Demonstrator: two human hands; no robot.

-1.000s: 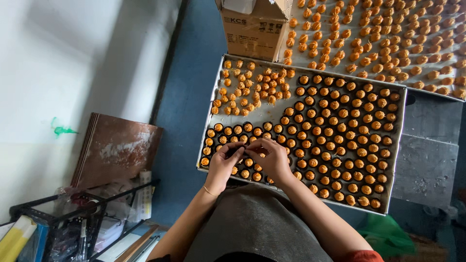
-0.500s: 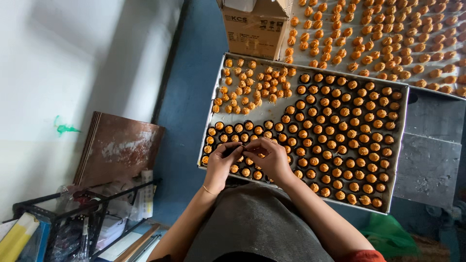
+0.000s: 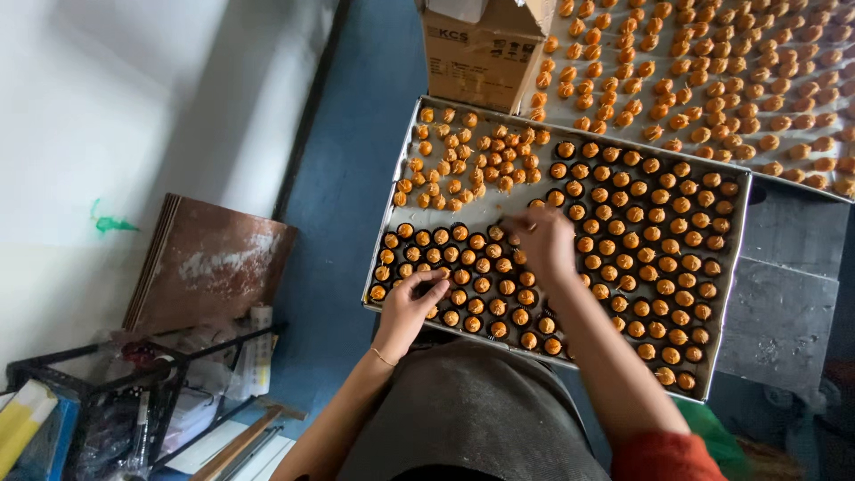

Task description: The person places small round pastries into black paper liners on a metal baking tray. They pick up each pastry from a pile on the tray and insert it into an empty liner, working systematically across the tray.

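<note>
A large metal tray lies in front of the person, most of it filled with neat rows of small dark cups topped with orange-yellow filling. In the tray's far left corner sits a loose heap of orange pieces not yet set in rows.

The left hand rests on the near left rows, its fingers curled down onto a filled cup; whether the grip actually pinches that cup or only touches it cannot be told. A thin bracelet circles the wrist.

The right hand reaches further in, to the edge of the bare strip between the heap and the rows. Its fingertips are drawn together, pointing down at the tray; anything held between them is hidden.

Beyond the tray stands a brown cardboard box, and to its right a second surface is covered with more orange pieces. To the left, a rusty brown board leans near a white wall, above a black wire rack.
</note>
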